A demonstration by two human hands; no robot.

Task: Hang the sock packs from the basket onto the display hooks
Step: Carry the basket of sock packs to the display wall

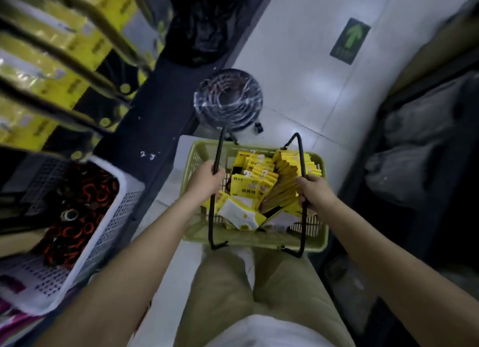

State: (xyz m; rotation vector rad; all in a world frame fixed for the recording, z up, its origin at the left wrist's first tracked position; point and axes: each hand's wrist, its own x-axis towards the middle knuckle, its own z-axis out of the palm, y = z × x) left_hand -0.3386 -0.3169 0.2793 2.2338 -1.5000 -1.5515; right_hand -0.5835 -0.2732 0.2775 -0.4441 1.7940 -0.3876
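Observation:
A yellow-green plastic basket (197,232) hangs in front of my legs, filled with several yellow sock packs (255,180). My left hand (206,182) grips the left black handle (213,217) of the basket. My right hand (312,192) grips the right black handle (300,154). Display hooks (67,53) loaded with yellow packs run along the rack at the upper left, blurred.
A white perforated crate (103,243) with red and black items stands at the lower left. A round black stool (228,99) stands on the white tile floor just beyond the basket. Dark shelving with grey bundles (414,149) lines the right side. A green arrow sticker (350,40) marks the floor.

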